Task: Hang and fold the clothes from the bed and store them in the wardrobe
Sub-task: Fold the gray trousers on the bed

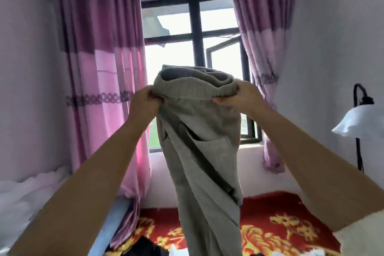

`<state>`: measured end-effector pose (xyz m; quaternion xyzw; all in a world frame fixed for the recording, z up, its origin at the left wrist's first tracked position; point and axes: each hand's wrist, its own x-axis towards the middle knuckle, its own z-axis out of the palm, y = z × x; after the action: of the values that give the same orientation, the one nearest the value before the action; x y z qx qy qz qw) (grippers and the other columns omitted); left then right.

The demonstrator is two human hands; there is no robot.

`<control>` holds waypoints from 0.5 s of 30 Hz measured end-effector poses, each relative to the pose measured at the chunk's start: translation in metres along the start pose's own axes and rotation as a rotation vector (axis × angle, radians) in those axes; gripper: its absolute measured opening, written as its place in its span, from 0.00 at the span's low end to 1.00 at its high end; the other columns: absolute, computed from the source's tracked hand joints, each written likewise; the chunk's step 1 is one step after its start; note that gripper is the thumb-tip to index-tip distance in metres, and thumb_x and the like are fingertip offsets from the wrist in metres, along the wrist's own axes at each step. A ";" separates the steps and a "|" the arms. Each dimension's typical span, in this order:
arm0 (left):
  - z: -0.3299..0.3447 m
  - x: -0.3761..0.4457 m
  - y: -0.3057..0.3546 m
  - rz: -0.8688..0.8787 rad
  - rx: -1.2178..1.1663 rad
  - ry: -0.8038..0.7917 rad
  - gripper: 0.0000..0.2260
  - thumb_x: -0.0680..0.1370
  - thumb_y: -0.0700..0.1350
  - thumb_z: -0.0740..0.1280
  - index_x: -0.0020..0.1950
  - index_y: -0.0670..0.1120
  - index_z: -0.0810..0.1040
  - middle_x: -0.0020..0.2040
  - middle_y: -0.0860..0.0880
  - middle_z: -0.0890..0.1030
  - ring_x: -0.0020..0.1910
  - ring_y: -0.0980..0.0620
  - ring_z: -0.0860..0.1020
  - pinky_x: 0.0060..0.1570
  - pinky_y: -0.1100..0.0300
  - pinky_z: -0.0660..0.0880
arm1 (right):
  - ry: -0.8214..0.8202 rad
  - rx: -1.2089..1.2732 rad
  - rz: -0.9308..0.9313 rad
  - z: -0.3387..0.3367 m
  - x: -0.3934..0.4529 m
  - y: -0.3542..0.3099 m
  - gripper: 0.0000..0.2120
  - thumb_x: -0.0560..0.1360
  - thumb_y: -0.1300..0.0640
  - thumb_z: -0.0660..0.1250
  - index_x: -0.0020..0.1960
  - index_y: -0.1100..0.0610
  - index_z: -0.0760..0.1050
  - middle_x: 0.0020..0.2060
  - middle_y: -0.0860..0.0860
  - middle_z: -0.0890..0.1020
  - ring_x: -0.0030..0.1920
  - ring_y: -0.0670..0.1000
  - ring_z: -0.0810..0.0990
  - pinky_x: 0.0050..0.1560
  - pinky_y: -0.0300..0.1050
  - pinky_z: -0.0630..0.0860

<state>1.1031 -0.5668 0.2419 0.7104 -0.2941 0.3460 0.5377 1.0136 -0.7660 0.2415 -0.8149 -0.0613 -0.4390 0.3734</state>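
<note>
From the head camera, we look past two bare forearms raised toward a dark-framed window with purple curtains on either side. Between our hands hangs a pair of grey-green trousers, held up by the elastic waistband, the legs dropping loosely and slightly twisted, down past the lower edge of the view. Our left hand grips the left end of the waistband, fingers curled into the cloth. Our right hand pinches the right end, thumb beneath and fingers over the gathered band. The trousers hang in the air in front of the window, above a red and gold patterned bedspread. Dark clothes lie at the bottom edge on that spread, blurred. A white-shaded lamp on a black stand is at the right; a white pillow or quilt sits at the left.

We judge that this is the straightening step before folding. The next move likely calls for bringing the two legs together evenly, then laying the trousers flat on the bed to fold them. No wardrobe shows here.
</note>
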 end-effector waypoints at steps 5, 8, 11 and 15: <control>0.007 -0.009 -0.011 -0.206 0.313 -0.349 0.06 0.75 0.33 0.60 0.42 0.34 0.75 0.34 0.44 0.72 0.33 0.49 0.72 0.29 0.64 0.67 | -0.346 -0.139 0.333 -0.016 -0.012 0.002 0.19 0.69 0.54 0.73 0.57 0.60 0.75 0.41 0.54 0.77 0.37 0.51 0.74 0.32 0.40 0.71; 0.010 -0.039 -0.024 -0.499 0.206 -0.621 0.11 0.77 0.31 0.56 0.35 0.41 0.66 0.28 0.48 0.62 0.15 0.59 0.60 0.16 0.71 0.55 | -0.568 -0.166 0.525 -0.012 -0.034 0.025 0.11 0.71 0.56 0.71 0.45 0.59 0.71 0.23 0.49 0.74 0.21 0.44 0.68 0.19 0.32 0.62; 0.012 -0.060 -0.042 -0.683 0.201 -0.864 0.11 0.77 0.31 0.55 0.36 0.42 0.64 0.27 0.48 0.63 0.15 0.59 0.57 0.15 0.71 0.53 | -0.753 -0.229 0.597 -0.007 -0.052 0.051 0.10 0.71 0.54 0.71 0.42 0.56 0.70 0.22 0.49 0.71 0.15 0.43 0.63 0.16 0.32 0.58; 0.030 -0.091 -0.073 -0.880 0.171 -1.009 0.10 0.77 0.31 0.55 0.39 0.40 0.69 0.19 0.50 0.69 0.14 0.58 0.65 0.15 0.70 0.61 | -0.951 -0.229 0.788 0.022 -0.068 0.092 0.08 0.72 0.56 0.69 0.48 0.58 0.74 0.34 0.52 0.79 0.24 0.46 0.74 0.18 0.34 0.68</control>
<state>1.1123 -0.5735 0.1225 0.8786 -0.1643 -0.2574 0.3672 1.0268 -0.8018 0.1316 -0.9173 0.1318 0.1383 0.3494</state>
